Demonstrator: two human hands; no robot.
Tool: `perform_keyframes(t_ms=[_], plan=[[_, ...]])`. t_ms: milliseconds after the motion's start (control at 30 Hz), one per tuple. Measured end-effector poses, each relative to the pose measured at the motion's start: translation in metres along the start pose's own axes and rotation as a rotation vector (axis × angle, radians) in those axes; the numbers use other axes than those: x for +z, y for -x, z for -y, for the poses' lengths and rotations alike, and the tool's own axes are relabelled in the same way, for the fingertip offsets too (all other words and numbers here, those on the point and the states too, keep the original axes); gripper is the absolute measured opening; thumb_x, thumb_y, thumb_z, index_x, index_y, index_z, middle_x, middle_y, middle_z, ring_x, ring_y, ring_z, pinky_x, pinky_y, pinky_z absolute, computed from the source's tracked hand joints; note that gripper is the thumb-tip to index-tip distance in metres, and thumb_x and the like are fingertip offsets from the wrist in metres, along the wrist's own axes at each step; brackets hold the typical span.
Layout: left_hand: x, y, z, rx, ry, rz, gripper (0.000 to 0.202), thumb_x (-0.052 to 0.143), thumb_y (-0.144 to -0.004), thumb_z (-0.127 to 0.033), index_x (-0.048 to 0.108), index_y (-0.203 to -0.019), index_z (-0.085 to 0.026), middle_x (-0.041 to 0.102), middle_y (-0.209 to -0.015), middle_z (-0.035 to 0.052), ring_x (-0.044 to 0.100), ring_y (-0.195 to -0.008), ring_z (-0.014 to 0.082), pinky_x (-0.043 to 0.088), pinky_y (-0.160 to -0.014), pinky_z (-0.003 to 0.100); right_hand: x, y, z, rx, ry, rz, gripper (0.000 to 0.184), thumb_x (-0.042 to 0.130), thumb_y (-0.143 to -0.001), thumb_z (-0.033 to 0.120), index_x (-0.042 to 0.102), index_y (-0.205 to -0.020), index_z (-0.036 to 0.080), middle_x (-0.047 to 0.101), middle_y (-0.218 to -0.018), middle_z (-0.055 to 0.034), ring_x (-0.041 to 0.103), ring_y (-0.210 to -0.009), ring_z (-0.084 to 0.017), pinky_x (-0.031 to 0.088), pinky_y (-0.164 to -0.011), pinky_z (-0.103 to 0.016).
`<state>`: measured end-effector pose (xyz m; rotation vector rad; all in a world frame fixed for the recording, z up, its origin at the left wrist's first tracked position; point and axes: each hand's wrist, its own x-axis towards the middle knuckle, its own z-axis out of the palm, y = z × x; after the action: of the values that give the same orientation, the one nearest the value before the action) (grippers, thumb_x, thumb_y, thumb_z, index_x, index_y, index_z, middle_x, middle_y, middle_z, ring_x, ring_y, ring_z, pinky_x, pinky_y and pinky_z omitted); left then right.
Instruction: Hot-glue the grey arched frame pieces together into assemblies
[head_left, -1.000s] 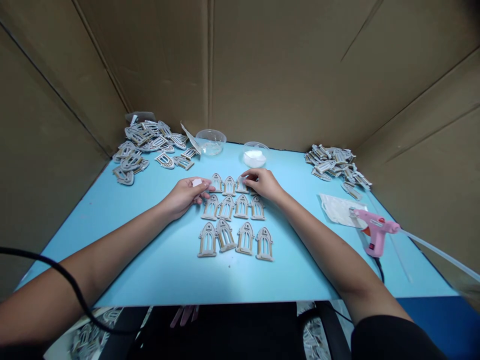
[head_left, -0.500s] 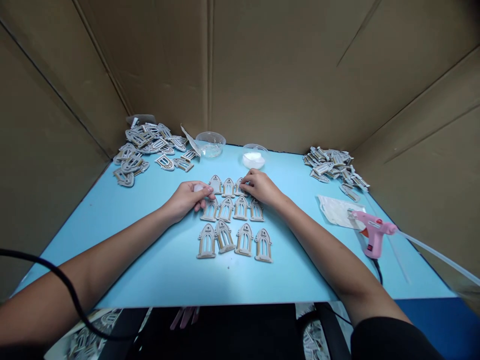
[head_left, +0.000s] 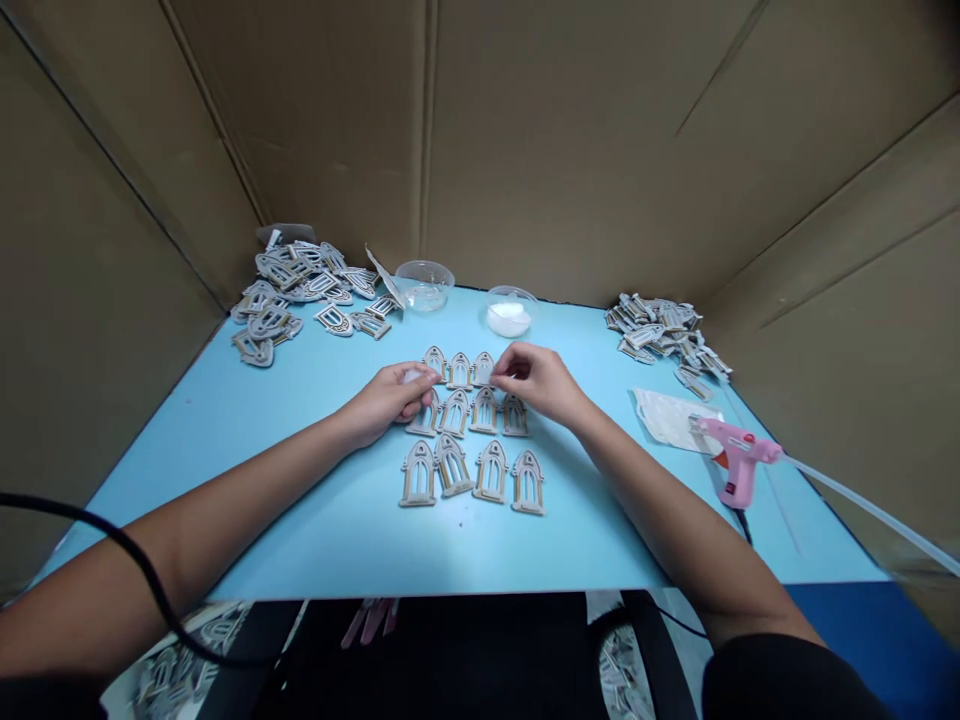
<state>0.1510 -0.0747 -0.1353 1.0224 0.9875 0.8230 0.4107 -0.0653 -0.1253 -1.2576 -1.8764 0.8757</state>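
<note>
Arched frames being laid out on a blue table (head_left: pixel 337 550); clock directions are running from the middle of the layout, with 12 o'clock pointing away from the person. The frames (head_left: pixel 491 472) are lying in 3 rows: 4 in the near row, 4 in the middle row and at least 3 showing in the far row. In the near row, the 2nd frame from the left is leaning toward 11 o'clock.

At 9 o'clock, the left hand (head_left: pixel 390 400) is closing its thumb and curled fingers on a white piece (head_left: pixel 412 376), partly covering the middle row's leftmost frame. At 2 o'clock, the right hand (head_left: pixel 540 380) is bending its fingers, thumb and fingertips nearly meeting, just beside the far row's 3rd frame; whether it is gripping anything cannot be told.

More frames are forming a left heap (head_left: pixel 300 275) at 10 o'clock and a right heap (head_left: pixel 660 330) at 2 o'clock. A clear tub (head_left: pixel 425 285) is standing at 11 o'clock; a 2nd tub (head_left: pixel 512 320), at 1 o'clock, is holding white material. At 3 o'clock, a bag (head_left: pixel 664 415) is lying flat, and a pink glue gun (head_left: pixel 735 455) is pointing its nozzle over the bag's edge, a glue stick (head_left: pixel 870 505) projecting toward 4 o'clock.
</note>
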Motion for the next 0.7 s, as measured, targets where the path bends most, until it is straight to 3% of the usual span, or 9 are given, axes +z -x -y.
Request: perform_keyframes(t_ms=[100, 233, 333, 433, 567, 700], plan=[[-0.004, -0.004, -0.006, -0.014, 0.112, -0.091, 0.031, 0.072, -0.08, -0.029, 0.06, -0.105, -0.016, 0.058, -0.067, -0.0034, 0.039, -0.044, 0.0041, 0.026, -0.04, 0.014, -0.023, 0.001, -0.026, 0.093, -0.01, -0.156, 0.031, 0.069, -0.078, 0.027, 0.064, -0.108, 0.021, 0.068, -0.09, -0.0012, 0.067, -0.073, -0.017, 0.057, -0.069, -0.033], [-0.006, -0.007, -0.014, -0.017, 0.197, -0.22, 0.038, 0.055, -0.072, -0.011, 0.057, -0.109, -0.012, 0.064, -0.075, 0.0026, 0.053, -0.054, 0.0079, 0.039, -0.046, 0.016, -0.039, -0.001, -0.046, 0.103, 0.057, -0.181, 0.029, 0.064, -0.082, 0.023, 0.07, -0.111, 0.02, 0.073, -0.086, -0.0032, 0.07, -0.082, -0.02, 0.056, -0.085, -0.038], [-0.003, -0.008, -0.015, -0.016, 0.187, -0.291, 0.043, 0.05, -0.071, 0.0, 0.059, -0.112, -0.009, 0.071, -0.083, 0.0074, 0.062, -0.061, 0.0088, 0.05, -0.053, 0.015, -0.037, -0.003, -0.051, 0.116, 0.066, -0.168, 0.024, 0.065, -0.084, 0.02, 0.074, -0.106, 0.02, 0.078, -0.085, -0.004, 0.072, -0.086, -0.021, 0.054, -0.092, -0.04], [-0.001, -0.009, -0.015, -0.029, 0.153, -0.307, 0.039, 0.049, -0.08, 0.005, 0.06, -0.114, -0.009, 0.075, -0.094, 0.0112, 0.07, -0.071, 0.0098, 0.058, -0.062, 0.015, -0.031, -0.004, -0.054, 0.133, 0.052, -0.159, 0.021, 0.06, -0.088, 0.018, 0.076, -0.102, 0.019, 0.08, -0.086, -0.0049, 0.074, -0.085, -0.021, 0.055, -0.09, -0.038], [-0.003, -0.011, -0.013, -0.031, 0.107, -0.287, 0.026, 0.052, -0.092, 0.001, 0.064, -0.113, -0.01, 0.077, -0.106, 0.0129, 0.074, -0.076, 0.0095, 0.061, -0.065, 0.014, -0.024, -0.004, -0.058, 0.129, 0.027, -0.186, 0.021, 0.061, -0.089, 0.018, 0.076, -0.104, 0.018, 0.081, -0.093, -0.0064, 0.075, -0.089, -0.021, 0.056, -0.089, -0.037], [-0.007, -0.013, -0.013, -0.022, 0.071, -0.274, 0.017, 0.055, -0.098, -0.004, 0.068, -0.108, -0.009, 0.078, -0.103, 0.0123, 0.073, -0.071, 0.0081, 0.061, -0.063, 0.013, -0.02, -0.005, -0.057, 0.11, 0.014, -0.201, 0.018, 0.066, -0.089, 0.02, 0.078, -0.103, 0.018, 0.082, -0.101, -0.0076, 0.076, -0.095, -0.021, 0.057, -0.09, -0.036]])
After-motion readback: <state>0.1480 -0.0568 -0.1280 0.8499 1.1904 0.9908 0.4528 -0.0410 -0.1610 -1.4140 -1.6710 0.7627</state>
